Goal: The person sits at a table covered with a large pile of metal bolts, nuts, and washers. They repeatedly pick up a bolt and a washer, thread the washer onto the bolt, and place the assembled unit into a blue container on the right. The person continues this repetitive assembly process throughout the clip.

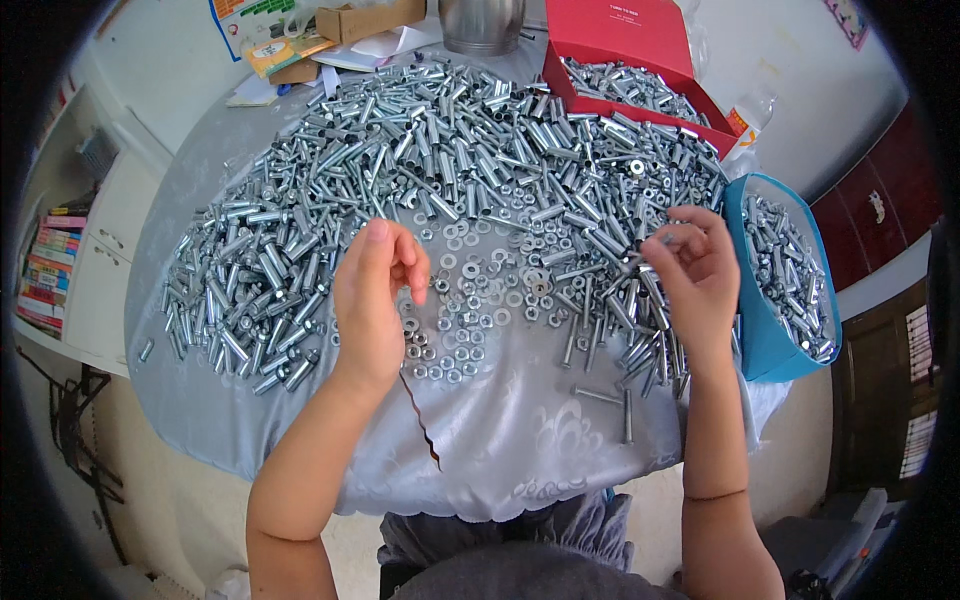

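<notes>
Right hand (697, 272) pinches a bolt (648, 250) — left hand (375, 290) loosely curled, empty — above bare cloth (510, 420).

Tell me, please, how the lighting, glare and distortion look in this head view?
Head view: even daylight, soft shadows; bright glints on the metal sleeves and washers; fisheye bends the table edge, black vignette at corners; left hand and right hand sharp.
</notes>
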The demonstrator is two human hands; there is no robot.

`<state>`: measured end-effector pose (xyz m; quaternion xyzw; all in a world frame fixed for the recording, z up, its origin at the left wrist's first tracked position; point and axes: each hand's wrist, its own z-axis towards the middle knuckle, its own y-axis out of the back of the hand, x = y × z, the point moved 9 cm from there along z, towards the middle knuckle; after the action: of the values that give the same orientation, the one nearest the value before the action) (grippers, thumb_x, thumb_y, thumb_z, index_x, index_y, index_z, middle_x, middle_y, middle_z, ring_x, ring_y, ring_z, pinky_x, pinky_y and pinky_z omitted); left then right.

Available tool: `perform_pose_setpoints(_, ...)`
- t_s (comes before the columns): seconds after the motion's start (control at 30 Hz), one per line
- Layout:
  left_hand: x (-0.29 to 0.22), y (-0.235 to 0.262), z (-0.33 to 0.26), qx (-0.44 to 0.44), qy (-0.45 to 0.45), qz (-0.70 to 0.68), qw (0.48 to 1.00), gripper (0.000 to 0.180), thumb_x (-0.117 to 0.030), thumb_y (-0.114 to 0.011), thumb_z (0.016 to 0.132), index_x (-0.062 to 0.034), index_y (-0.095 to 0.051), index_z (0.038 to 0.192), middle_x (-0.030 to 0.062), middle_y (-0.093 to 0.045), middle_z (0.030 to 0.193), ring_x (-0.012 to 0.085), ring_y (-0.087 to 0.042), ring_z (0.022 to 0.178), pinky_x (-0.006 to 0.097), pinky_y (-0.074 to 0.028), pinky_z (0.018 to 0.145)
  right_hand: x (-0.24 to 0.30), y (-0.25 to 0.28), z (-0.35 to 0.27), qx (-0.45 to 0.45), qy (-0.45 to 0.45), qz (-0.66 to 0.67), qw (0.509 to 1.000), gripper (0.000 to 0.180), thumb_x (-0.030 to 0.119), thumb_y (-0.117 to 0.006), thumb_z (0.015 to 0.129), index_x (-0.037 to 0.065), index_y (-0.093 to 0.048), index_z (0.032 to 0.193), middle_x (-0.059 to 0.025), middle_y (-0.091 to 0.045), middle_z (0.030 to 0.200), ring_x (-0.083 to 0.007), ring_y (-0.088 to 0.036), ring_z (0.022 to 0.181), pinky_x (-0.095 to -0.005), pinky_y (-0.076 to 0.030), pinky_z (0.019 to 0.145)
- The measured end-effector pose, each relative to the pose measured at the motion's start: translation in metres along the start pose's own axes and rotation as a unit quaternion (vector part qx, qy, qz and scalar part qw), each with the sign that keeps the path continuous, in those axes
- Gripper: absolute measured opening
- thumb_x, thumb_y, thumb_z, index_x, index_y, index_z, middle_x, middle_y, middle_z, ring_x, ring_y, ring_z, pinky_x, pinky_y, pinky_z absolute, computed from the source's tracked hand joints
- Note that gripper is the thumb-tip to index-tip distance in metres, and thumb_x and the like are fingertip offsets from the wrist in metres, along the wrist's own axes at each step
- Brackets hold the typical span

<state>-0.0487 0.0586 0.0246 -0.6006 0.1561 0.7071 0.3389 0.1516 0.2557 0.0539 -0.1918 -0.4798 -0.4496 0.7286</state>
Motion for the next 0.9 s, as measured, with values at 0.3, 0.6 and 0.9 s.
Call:
perform_pose_setpoints(0.3,0.003,-0.002,0.002,0.003,0.002,0.021,1.000,0.036,-0.036,-0.031,0.095,-0.0078,-0.039,0.075,0.0030,-0.042,0.062,0.0103,-0.039,0.055,0.023,-0.034,0.053,-0.006,-0.007,-0.008,0.088,-0.141,-0.014,0.986,0.026,0.000,-0.042,0.082,-0.001,-0.053,0.105,0.0025,-0.043,0.066,-0.0063,-0.040,0.054,-0.0215,-0.033,0.046)
perform_pose_setpoints(0.6,-0.007,-0.022,-0.012,0.087,-0.027,0.032,0.995,0.044,-0.046,-0.028,0.094,-0.0064,-0.041,0.079,0.0033,-0.044,0.064,0.0102,-0.041,0.058,0.023,-0.034,0.056,-0.003,-0.029,-0.024,0.211,-0.039,-0.457,0.863,0.026,0.031,-0.070,0.069,0.007,-0.061,0.070,-0.0083,-0.057,0.056,-0.0260,-0.059,0.055,-0.0350,-0.044,0.051)
perform_pose_setpoints(0.9,-0.008,-0.028,-0.017,0.101,-0.065,0.036,0.992,0.041,-0.040,-0.033,0.094,-0.0043,-0.045,0.080,0.0031,-0.047,0.069,0.0088,-0.041,0.062,0.022,-0.034,0.059,0.015,-0.024,-0.023,0.247,-0.052,-0.459,0.852,0.035,0.034,-0.076,0.062,0.006,-0.058,0.073,-0.0068,-0.053,0.055,-0.0255,-0.055,0.053,-0.0351,-0.042,0.051)
